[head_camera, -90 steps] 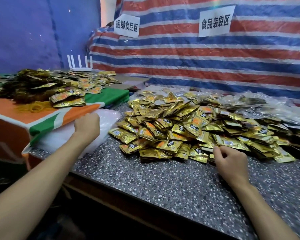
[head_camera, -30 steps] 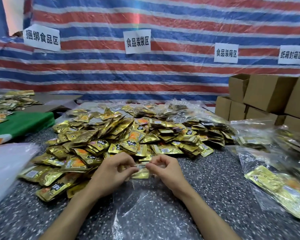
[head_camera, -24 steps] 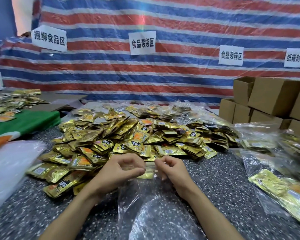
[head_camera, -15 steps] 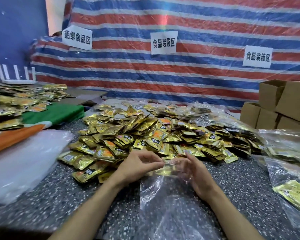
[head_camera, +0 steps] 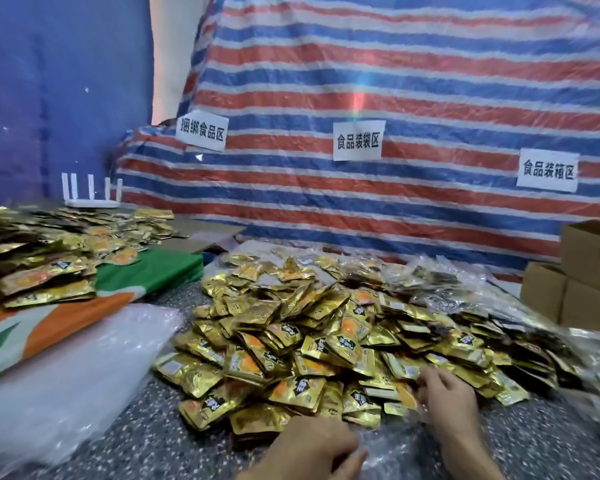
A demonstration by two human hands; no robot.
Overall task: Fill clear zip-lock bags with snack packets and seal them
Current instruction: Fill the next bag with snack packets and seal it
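Inspection covers one work station, seen from the head camera.

1. The table (head_camera: 146,441), with a speckled top, carries a large heap of gold snack packets (head_camera: 309,341) across its middle.
2. A clear bag (head_camera: 392,455) lies flat on the table at the near edge, just below the heap and between the two hands.
3. The left hand (head_camera: 312,448) is curled, and the bag's edge is pinched at the thumb.
4. The right hand (head_camera: 444,400) is laid on packets at the near rim of the heap with its fingers bent. Whether a packet is gripped cannot be told.
5. A stack of plastic bags (head_camera: 66,375) lies to the left of the heap.
6. Cardboard boxes (head_camera: 575,285) are stacked at the far right.
7. Paper signs (head_camera: 357,140) are fixed to the striped tarpaulin (head_camera: 361,220) behind the table.
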